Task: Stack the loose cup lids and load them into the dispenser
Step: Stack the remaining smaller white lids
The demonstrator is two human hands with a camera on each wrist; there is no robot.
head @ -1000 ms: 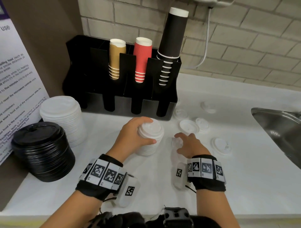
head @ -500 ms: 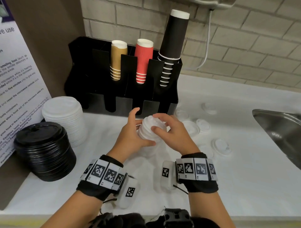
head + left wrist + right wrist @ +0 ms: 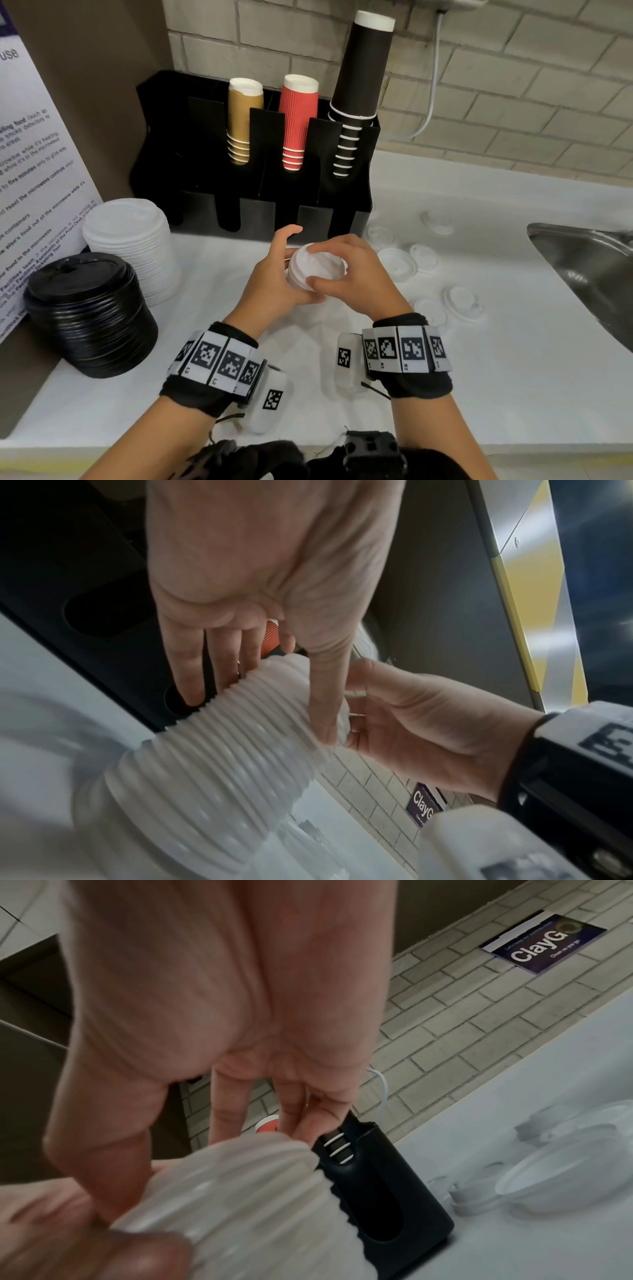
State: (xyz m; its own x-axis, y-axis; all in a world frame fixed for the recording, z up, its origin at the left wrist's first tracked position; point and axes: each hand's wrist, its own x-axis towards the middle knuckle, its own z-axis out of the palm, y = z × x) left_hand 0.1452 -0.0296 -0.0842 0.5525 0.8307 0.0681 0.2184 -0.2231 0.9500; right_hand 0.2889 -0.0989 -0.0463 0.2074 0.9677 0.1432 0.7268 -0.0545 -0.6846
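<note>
1. Stacking is partly done: your left hand (image 3: 274, 287) grips the side of a small stack of white lids (image 3: 317, 265), lifted off the counter (image 3: 479, 377) just in front of the dispenser (image 3: 253, 192).
2. Your right hand (image 3: 356, 277) pinches the top lid, seating it on that stack.
3. Several loose lids (image 3: 397, 263) lie on the counter to your right, not yet gathered.
4. Loading is still to do; judging by this, you're around midway.
</note>
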